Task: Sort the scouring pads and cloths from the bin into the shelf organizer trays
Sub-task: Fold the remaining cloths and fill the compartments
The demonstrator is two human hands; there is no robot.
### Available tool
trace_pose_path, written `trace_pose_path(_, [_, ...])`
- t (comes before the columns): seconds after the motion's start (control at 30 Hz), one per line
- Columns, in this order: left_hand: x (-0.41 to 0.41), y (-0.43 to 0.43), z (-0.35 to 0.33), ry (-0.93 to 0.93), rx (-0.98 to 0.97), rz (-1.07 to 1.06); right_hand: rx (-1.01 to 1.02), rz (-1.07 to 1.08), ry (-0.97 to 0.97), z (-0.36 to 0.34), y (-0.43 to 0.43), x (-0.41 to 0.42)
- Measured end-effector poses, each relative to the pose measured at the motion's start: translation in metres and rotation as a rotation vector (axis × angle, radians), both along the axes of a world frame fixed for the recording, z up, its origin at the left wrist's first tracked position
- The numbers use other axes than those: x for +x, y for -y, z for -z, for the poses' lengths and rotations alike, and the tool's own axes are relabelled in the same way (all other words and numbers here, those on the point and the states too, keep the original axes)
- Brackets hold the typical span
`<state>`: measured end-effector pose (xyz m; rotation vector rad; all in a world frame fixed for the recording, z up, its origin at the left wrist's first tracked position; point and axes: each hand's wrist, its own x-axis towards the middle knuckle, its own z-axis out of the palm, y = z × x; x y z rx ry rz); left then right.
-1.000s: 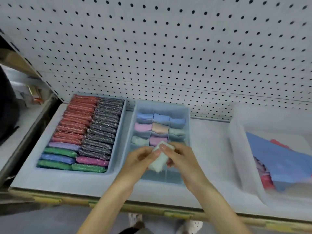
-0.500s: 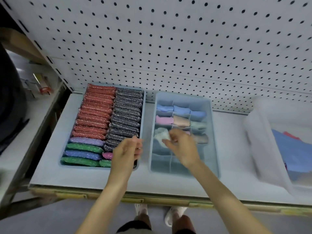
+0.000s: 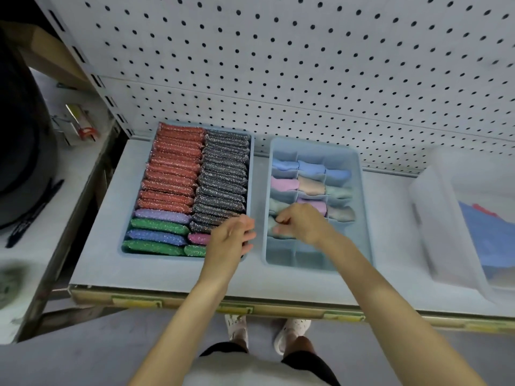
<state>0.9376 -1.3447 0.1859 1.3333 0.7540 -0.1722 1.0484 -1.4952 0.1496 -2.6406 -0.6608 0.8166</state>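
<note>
A blue tray point(image 3: 252, 174) on the shelf holds rows of red, grey, purple, green and blue scouring pads point(image 3: 172, 176). To its right, a divided blue tray point(image 3: 362, 207) holds rolled cloths in its back cells. My right hand point(image 3: 302, 222) reaches into a left-column cell and pinches a pale green cloth point(image 3: 276, 228) down into it. My left hand point(image 3: 232, 238) hovers over the front right corner of the pad tray, fingers relaxed, holding nothing. A clear bin point(image 3: 434, 218) at the right holds blue and red cloths point(image 3: 490, 235).
White pegboard point(image 3: 306, 65) backs the shelf. The shelf's front edge point(image 3: 195, 300) runs below both trays. A side shelf at the left carries dark objects point(image 3: 25, 168). My shoes point(image 3: 267, 330) show on the floor below.
Both hands held the pale green cloth in front of the divided tray. My left hand let go and drew left; my right hand carried the cloth into a left-column cell.
</note>
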Motion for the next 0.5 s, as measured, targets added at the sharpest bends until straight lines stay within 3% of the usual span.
trace_pose_path(0.2, [-0.002, 0.007, -0.001, 0.016, -0.014, 0.084, -0.089, -0.076, 0.053, -0.005, 0.000, -0.010])
trace_pose_path(0.37, [0.002, 0.018, -0.004, 0.054, 0.018, 0.162, 0.177, 0.186, 0.060, -0.017, 0.027, -0.012])
trace_pose_path(0.5, [0.007, 0.035, 0.001, 0.205, 0.442, 0.393, 0.301, 0.417, 0.153, -0.038, 0.090, -0.017])
